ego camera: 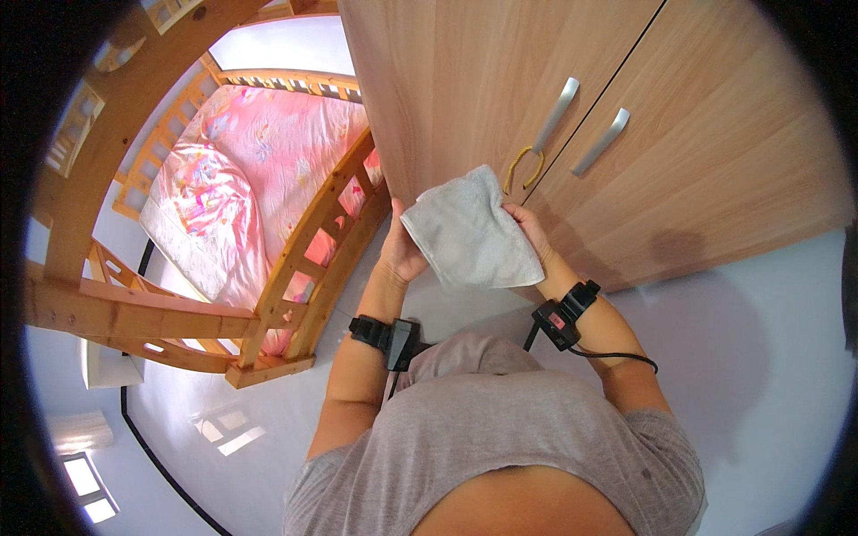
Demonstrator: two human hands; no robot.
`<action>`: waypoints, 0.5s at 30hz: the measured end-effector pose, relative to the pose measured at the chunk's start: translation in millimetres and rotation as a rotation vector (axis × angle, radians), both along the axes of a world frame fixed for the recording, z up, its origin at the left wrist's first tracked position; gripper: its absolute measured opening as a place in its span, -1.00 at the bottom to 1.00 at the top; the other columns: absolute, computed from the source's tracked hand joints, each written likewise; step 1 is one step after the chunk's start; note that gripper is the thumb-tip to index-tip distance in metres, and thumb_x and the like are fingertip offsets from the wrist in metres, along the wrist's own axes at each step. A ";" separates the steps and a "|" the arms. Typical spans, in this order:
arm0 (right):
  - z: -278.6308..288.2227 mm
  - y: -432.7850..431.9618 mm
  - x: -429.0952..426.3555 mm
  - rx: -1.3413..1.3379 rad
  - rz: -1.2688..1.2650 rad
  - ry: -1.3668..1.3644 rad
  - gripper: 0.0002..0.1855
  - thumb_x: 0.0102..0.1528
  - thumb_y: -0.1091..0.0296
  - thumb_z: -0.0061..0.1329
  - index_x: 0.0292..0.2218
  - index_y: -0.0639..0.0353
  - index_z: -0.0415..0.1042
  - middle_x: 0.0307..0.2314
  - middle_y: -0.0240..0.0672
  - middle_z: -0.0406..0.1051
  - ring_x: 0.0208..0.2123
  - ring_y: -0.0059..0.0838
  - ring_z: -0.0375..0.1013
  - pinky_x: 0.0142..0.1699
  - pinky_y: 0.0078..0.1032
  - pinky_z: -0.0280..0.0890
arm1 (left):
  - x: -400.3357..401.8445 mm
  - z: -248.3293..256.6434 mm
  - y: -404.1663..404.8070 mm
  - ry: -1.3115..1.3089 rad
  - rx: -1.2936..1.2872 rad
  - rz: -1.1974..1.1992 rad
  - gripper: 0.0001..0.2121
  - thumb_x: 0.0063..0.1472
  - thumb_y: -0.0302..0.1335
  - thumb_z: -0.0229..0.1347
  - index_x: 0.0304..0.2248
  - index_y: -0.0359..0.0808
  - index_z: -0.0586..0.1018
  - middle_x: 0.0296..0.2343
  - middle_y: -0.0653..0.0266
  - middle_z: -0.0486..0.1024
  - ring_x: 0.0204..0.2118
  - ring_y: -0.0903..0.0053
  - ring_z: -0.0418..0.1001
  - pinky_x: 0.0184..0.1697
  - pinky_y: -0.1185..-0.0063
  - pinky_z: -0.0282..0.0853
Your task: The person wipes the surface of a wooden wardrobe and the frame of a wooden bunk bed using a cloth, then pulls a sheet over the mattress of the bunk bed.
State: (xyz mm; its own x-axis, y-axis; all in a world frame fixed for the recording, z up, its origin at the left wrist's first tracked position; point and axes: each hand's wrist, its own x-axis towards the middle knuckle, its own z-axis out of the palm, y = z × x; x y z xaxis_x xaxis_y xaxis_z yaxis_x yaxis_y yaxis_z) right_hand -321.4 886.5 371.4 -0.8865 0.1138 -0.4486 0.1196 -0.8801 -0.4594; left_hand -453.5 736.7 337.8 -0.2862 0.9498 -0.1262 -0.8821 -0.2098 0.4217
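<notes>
A folded white terry cloth [473, 231] is held up in front of my body, between both hands. My left hand [402, 244] grips its left edge, with the thumb along the side. On the opposite edge, my right hand [528, 228] has hold of the cloth; part of that hand is hidden behind it. Just beyond the cloth stands a wood-grain wardrobe [456, 94] with its two doors closed. A yellow cord loop [515, 167] hangs from the left metal handle [556, 114], close to my right fingertips. The right metal handle [601, 142] carries nothing.
To the left is a wooden bunk bed [328, 228] with a rumpled pink floral sheet [268, 147] on its mattress. Its rail runs close to my left arm. Black devices [402, 345] with cables are strapped to both wrists. Pale glossy floor [268, 409] lies below.
</notes>
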 end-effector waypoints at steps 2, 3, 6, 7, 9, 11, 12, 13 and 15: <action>2.4 2.2 -1.8 0.010 -0.026 0.058 -0.62 0.02 0.24 -0.33 -0.21 0.32 0.28 -0.33 -0.13 0.37 -0.32 -0.36 0.40 -0.18 -0.43 0.31 | -1.7 -2.0 3.0 -0.025 0.039 -0.016 -0.23 -0.06 0.20 -0.24 0.01 -0.25 0.14 -0.02 0.17 0.13 0.05 0.34 0.06 0.07 0.33 -0.04; 13.6 -2.0 -2.2 0.008 -0.025 0.080 -0.62 0.02 0.23 -0.34 -0.20 0.32 0.27 -0.33 -0.13 0.36 -0.32 -0.36 0.40 -0.17 -0.43 0.31 | -3.9 -4.4 3.4 -0.036 0.055 -0.024 -0.23 -0.06 0.19 -0.22 0.01 -0.25 0.13 -0.02 0.16 0.12 0.05 0.34 0.05 0.07 0.33 -0.05; 20.8 -2.4 -3.9 0.058 -0.044 0.093 -0.60 0.03 0.21 -0.34 -0.18 0.33 0.25 -0.30 -0.13 0.35 -0.30 -0.35 0.40 -0.16 -0.42 0.30 | -10.1 -6.1 5.4 -0.030 0.118 -0.054 -0.32 -0.01 0.01 -0.05 -0.01 -0.30 0.14 -0.05 0.15 0.17 0.02 0.35 0.10 0.05 0.34 0.00; 20.0 0.7 -3.6 0.086 -0.060 0.089 -0.59 0.04 0.20 -0.34 -0.17 0.33 0.24 -0.29 -0.13 0.35 -0.29 -0.34 0.40 -0.16 -0.41 0.30 | -8.9 -2.6 8.1 0.107 0.027 -0.026 -0.36 0.00 -0.08 -0.01 -0.01 -0.32 0.15 -0.07 0.15 0.19 0.01 0.35 0.12 0.04 0.35 0.02; 11.0 9.6 -6.6 0.101 -0.030 0.073 -0.58 0.05 0.18 -0.33 -0.15 0.30 0.23 -0.29 -0.15 0.34 -0.28 -0.35 0.38 -0.16 -0.42 0.28 | -4.2 8.3 15.3 0.388 -0.151 0.041 -0.43 0.02 -0.26 0.06 -0.03 -0.35 0.16 -0.09 0.16 0.22 -0.02 0.36 0.16 0.02 0.37 0.07; -1.6 21.5 -8.0 0.237 -0.062 0.028 -0.58 0.06 0.15 -0.33 -0.14 0.27 0.22 -0.27 -0.17 0.32 -0.25 -0.36 0.35 -0.15 -0.45 0.26 | -5.2 16.9 29.0 0.278 -0.215 0.148 -0.58 0.04 -0.47 0.02 -0.09 -0.38 0.22 -0.16 0.18 0.28 -0.11 0.38 0.26 -0.05 0.42 0.18; -5.4 23.1 -10.7 0.360 -0.099 -0.011 -0.57 0.06 0.14 -0.32 -0.13 0.25 0.21 -0.26 -0.19 0.31 -0.24 -0.37 0.33 -0.14 -0.47 0.23 | -9.8 16.2 32.2 0.226 -0.195 0.218 -0.60 0.05 -0.48 0.00 -0.10 -0.38 0.24 -0.17 0.18 0.29 -0.12 0.39 0.27 -0.06 0.43 0.20; -8.3 26.3 -11.1 0.482 -0.137 -0.052 -0.57 0.07 0.12 -0.32 -0.12 0.24 0.21 -0.25 -0.20 0.29 -0.22 -0.38 0.31 -0.13 -0.49 0.21 | -15.3 16.2 35.5 0.173 -0.175 0.286 -0.62 0.06 -0.49 -0.01 -0.11 -0.38 0.25 -0.18 0.18 0.30 -0.14 0.39 0.28 -0.08 0.44 0.21; -7.4 34.5 6.2 0.481 -0.087 -0.093 -0.55 0.08 0.08 -0.32 -0.09 0.20 0.18 -0.25 -0.22 0.27 -0.21 -0.41 0.27 -0.13 -0.51 0.16 | -35.4 22.1 40.4 0.179 -0.083 0.458 -0.69 0.07 -0.56 -0.07 -0.15 -0.39 0.28 -0.24 0.20 0.34 -0.21 0.44 0.33 -0.15 0.50 0.28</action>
State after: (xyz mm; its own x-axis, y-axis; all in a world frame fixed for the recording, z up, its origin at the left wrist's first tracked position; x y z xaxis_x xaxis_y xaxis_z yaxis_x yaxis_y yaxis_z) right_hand -315.2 921.1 364.0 -0.8233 0.3989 -0.4038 0.1148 -0.5797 -0.8067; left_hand -488.9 777.1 359.9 -0.6959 0.7101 -0.1072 -0.6196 -0.5181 0.5897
